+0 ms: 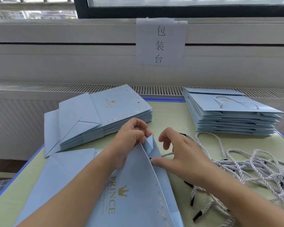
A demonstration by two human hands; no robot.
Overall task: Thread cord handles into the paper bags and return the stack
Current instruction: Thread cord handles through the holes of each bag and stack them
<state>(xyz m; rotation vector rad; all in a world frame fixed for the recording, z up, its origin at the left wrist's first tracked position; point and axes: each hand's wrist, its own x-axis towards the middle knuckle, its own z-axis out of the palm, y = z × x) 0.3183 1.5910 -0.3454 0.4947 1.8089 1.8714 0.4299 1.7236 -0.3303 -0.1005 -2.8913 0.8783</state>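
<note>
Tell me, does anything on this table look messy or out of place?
Only the loose white twisted cords, lying in a tangled heap at the right. The left stack of flat blue paper bags is fanned unevenly; the right stack of blue bags sits neater. Nothing looks damaged.

- I count two hands: the left hand (pixel 129 138) and the right hand (pixel 182 154).
- One open paper bag (pixel 134 185) lies in front of me.
- Two stacks of flat bags sit on the desk (pixel 167 115): a left stack (pixel 105 115) without handles and a right stack (pixel 231 115) with handles.
- One tangled heap of cords (pixel 252 169); I cannot count the single cords.
- One paper sign (pixel 160 43) hangs on the wall.
</note>
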